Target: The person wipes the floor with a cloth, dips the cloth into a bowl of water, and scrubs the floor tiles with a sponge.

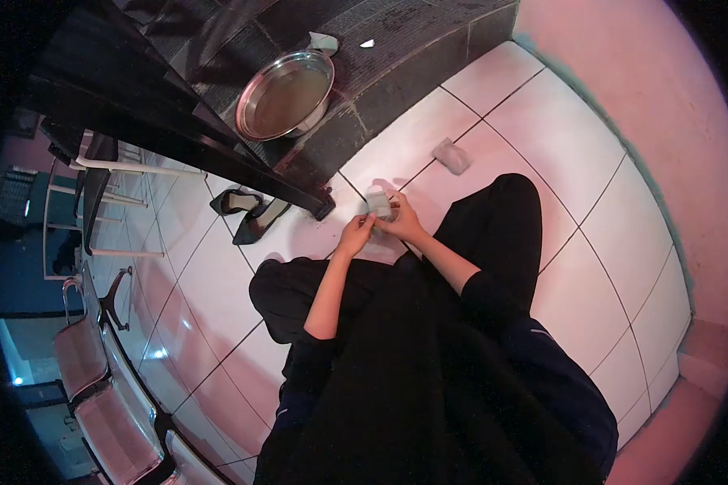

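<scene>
In front of my folded legs, my right hand (402,221) is closed around the side of a small pale grey-green block (378,204). Its exact kind is too small to make out. The fingers of my left hand (355,234) are pinched together at the block's lower left edge, touching it. On the white floor tiles beyond my hands lies a grey, roughly oblong lump (451,156).
A metal basin (327,65) of murky liquid stands on a dark tiled step (396,69), with a pale piece (323,43) and a white chip (367,44) near it. Black shoes (260,222) and a dark post (307,198) are left; metal seats (117,432) stand lower left.
</scene>
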`<state>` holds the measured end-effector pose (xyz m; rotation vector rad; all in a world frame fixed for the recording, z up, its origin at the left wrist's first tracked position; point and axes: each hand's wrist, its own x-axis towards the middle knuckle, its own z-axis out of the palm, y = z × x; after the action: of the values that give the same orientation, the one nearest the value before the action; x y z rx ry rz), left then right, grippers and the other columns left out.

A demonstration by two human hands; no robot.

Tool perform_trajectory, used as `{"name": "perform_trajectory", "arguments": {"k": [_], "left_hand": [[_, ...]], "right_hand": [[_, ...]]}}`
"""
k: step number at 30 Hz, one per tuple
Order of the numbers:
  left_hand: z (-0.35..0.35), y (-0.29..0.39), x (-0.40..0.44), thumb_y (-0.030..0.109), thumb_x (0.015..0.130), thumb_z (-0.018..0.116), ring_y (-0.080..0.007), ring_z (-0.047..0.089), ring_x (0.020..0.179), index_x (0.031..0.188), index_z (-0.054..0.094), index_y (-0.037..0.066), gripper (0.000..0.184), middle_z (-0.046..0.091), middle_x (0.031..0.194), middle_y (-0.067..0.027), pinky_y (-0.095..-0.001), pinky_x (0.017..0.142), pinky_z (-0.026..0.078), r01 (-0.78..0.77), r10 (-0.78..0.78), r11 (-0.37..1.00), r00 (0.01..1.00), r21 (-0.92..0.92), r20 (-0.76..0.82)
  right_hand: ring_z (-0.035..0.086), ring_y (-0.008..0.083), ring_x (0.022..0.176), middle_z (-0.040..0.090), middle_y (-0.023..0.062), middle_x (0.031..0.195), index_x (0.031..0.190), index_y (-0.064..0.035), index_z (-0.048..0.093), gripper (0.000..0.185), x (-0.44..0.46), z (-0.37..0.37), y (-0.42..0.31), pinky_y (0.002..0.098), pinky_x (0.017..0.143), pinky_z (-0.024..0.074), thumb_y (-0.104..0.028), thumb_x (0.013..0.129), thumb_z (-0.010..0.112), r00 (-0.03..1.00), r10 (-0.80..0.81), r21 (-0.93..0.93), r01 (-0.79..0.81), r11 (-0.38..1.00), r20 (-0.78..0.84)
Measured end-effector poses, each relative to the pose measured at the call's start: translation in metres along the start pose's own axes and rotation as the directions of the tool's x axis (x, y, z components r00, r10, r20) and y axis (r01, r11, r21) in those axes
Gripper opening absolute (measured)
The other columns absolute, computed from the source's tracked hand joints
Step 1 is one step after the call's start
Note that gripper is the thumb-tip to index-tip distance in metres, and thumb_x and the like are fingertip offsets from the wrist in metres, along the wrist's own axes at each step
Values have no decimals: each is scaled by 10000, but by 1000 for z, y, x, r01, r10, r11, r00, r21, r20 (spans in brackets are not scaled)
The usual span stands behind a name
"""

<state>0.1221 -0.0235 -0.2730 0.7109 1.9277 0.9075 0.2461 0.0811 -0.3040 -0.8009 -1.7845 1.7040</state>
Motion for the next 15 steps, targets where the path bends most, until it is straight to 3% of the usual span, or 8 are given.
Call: {"name": "perform_trajectory", "arguments": {"k": [2, 4, 7, 9, 11, 13, 14, 15], "left_hand": [[1, 4, -3, 518, 856, 559, -136, 599, 702, 1184, 472, -34, 648, 629, 940, -90, -238, 485, 415, 5, -6, 1000, 998, -20, -56], [1, 4, -2, 522, 840, 581, -130, 599, 705, 1197, 446, -43, 682, 631, 929, -95, -233, 487, 414, 11, -16, 999, 993, -42, -116], [-1, -4, 5, 501, 787, 662, -170, 613, 715, 1215, 391, -54, 751, 635, 917, -127, -267, 520, 451, 48, -46, 999, 978, 7, -202], [4, -6, 4, 429, 724, 751, -248, 624, 715, 1185, 381, -63, 769, 637, 880, -163, -320, 585, 492, -209, 261, 962, 889, 175, -377], [4, 1, 1, 379, 710, 766, -298, 621, 745, 1180, 374, -65, 756, 624, 908, -193, -356, 637, 497, -224, 312, 938, 878, 264, -363], [4, 14, -4, 329, 696, 781, -348, 617, 774, 1176, 366, -67, 747, 611, 936, -223, -392, 690, 503, -235, 357, 907, 870, 350, -340], [6, 19, -7, 272, 706, 763, -389, 594, 856, 1171, 358, -71, 705, 553, 1021, -271, -422, 746, 492, -240, 404, 864, 855, 444, -325], [8, 19, -7, 216, 716, 745, -430, 571, 938, 1165, 350, -75, 666, 495, 1107, -319, -452, 803, 480, -239, 446, 813, 842, 531, -304]], "right_hand": [[544, 262, 948, 503, 159, 1080, 1323, -80, 332, 832, -3, -1, -7, 381, 744, 506, -216, 642, 790, 998, 58, 2, -58, 998, 9], [544, 248, 895, 469, 142, 1083, 1348, -120, 301, 832, -5, 2, -3, 344, 600, 510, -167, 662, 769, 984, 115, 341, -157, 927, 139], [549, 225, 812, 443, 125, 1098, 1349, -148, 292, 791, -5, 1, -2, 293, 498, 472, -108, 690, 727, 944, 201, 426, -300, 853, 261], [547, 208, 778, 462, 120, 1078, 1339, -131, 305, 765, -6, 0, -6, 298, 522, 477, -100, 693, 713, 938, 202, 420, -309, 853, 280], [544, 191, 745, 480, 114, 1059, 1329, -114, 317, 739, -5, -1, -14, 303, 546, 482, -91, 696, 698, 934, 198, 413, -313, 855, 298], [566, 202, 776, 533, 125, 1015, 1313, -85, 339, 708, -3, -4, -20, 334, 621, 497, -132, 704, 696, 906, 227, 293, -340, 893, 358], [566, 202, 776, 533, 125, 1015, 1313, -85, 339, 708, -2, -6, -21, 334, 621, 497, -132, 704, 696, 905, 227, 292, -341, 894, 361], [572, 219, 884, 516, 144, 1123, 1338, -105, 312, 734, -1, -10, -27, 334, 634, 507, -173, 720, 703, 875, 307, 133, -379, 916, 373]]}}
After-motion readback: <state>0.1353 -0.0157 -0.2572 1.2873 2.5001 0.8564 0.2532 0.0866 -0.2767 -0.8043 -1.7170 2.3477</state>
